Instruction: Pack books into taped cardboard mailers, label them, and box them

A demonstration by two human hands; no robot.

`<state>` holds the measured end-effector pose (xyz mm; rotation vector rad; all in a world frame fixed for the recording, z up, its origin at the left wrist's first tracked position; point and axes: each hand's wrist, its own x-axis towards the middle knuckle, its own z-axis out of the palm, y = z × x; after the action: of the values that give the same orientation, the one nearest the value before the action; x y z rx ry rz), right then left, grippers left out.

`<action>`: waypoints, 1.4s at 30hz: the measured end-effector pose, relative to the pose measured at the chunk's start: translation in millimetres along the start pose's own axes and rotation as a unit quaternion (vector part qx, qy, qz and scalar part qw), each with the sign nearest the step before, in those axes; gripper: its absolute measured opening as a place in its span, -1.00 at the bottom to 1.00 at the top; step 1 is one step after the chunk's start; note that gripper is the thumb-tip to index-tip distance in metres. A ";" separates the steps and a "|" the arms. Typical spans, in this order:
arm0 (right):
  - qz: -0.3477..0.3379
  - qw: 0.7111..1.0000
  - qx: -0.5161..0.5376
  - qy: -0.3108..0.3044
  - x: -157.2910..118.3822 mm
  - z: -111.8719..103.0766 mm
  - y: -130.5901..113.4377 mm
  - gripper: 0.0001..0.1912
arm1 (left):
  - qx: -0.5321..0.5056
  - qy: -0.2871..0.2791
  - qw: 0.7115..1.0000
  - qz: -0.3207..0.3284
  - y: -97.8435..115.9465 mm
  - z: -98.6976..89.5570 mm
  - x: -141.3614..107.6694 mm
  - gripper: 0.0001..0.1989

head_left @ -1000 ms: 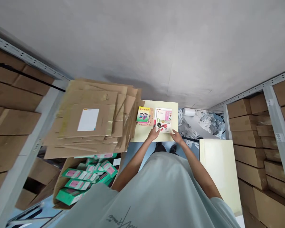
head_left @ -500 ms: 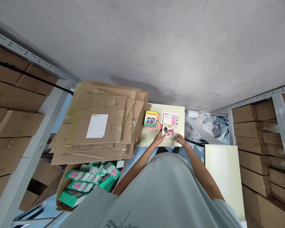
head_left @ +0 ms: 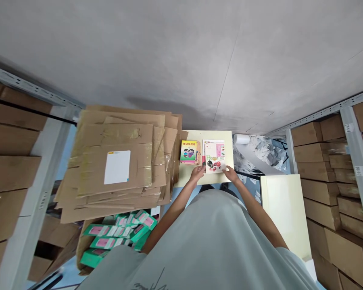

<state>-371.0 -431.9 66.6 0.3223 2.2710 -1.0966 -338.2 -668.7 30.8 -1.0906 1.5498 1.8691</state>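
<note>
A white book with "Beautiful" and fruit on its cover lies on top of other books, whose pink-red edge shows at the left. My left hand grips the lower left edge of this pile. At the top book's lower right corner, my right hand holds on with its fingertips; the fingers underneath are hidden. Just left of the pile sits a stack of smaller books, topped by a yellow and green children's book with two cartoon figures. Both lots rest on a cream table.
Flattened cardboard boxes are piled high at the left, above an open carton of green and pink boxes. Right of the table are a white paper roll and crumpled paper. Shelves with brown cartons flank both sides.
The view has shifted a little. My left hand has slid outward to the pile's left edge, and the top book sits slightly to the right over the ones beneath it.
</note>
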 end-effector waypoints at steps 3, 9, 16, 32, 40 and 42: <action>-0.005 1.000 -0.020 0.013 8.7 6.4 -13.6 -0.45 | -0.040 0.033 0.999 -0.001 11.6 -20.5 5.6 -0.34; -0.053 0.998 -0.027 -0.030 20.0 30.4 -51.2 -0.59 | -0.075 0.072 0.994 -0.020 25.1 -48.1 26.2 -0.51; -0.092 0.992 -0.023 -0.083 11.6 50.7 -71.4 -0.67 | -0.057 0.099 0.993 -0.032 18.7 -53.8 30.4 -0.56; -0.062 0.990 0.114 -0.057 -15.1 23.5 -35.9 -0.74 | -0.090 0.043 0.995 -0.011 0.9 -26.9 -14.5 -0.72; -0.021 0.966 0.256 -0.011 -51.7 -10.1 -2.3 -0.59 | -0.131 -0.028 0.991 -0.026 9.1 33.5 -33.7 -0.74; -0.006 0.958 0.285 0.016 -64.0 -19.8 10.6 -0.55 | -0.127 -0.027 0.990 -0.054 13.7 50.7 -29.2 -0.78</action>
<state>-323.3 -407.6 108.2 0.5541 1.9392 -1.7534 -346.0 -619.7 64.6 -1.1961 1.2212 2.0425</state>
